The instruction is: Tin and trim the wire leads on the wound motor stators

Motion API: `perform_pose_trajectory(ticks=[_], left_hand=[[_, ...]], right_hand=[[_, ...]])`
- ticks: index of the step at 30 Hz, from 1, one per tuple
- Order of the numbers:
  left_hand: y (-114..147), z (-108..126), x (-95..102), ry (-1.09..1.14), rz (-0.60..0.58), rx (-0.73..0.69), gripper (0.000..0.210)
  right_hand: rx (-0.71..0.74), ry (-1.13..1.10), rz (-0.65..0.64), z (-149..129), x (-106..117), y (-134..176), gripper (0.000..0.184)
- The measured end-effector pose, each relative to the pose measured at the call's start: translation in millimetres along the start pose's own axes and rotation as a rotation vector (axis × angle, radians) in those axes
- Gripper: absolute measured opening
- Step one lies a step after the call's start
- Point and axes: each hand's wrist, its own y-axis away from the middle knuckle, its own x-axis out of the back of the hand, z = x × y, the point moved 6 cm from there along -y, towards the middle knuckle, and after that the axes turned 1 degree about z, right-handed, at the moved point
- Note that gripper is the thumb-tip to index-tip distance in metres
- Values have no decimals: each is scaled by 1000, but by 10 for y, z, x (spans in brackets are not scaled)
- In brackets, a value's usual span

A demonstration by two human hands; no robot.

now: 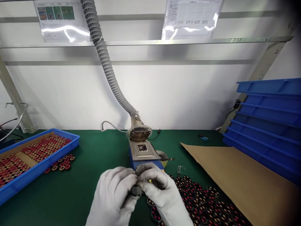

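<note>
Both white-gloved hands, left hand and right hand, pinch one small round dark metal part together at six o'clock, below the blue solder pot. Thick gloves could let it slip onto the red-black coils at four o'clock.

Gloved fingers hide most of the small round part they pinch.
</note>
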Motion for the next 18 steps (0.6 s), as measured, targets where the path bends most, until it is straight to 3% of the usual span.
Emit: perform_pose_trajectory(ticks=[4,6,9,11,14,17,18], left_hand=[[-9,58,12,-68,5,-36,17],[-14,59,26,-40,6,-9,15],[-17,59,48,-23,15,18,16],[-17,70,57,-38,28,13,16],[-17,84,72,-54,55,13,13],[-10,85,83,-48,66,32,12],[-5,80,87,-51,72,41,13]], right_hand=[[-229,-312,123,111,12,36,17],[-269,-298,130,97,20,45,16],[-192,-80,59,11,-2,21,18],[-75,-3,79,-55,3,7,14],[60,42,251,-119,116,34,10],[67,55,536,-135,331,119,5],[44,57,579,-130,365,137,5]])
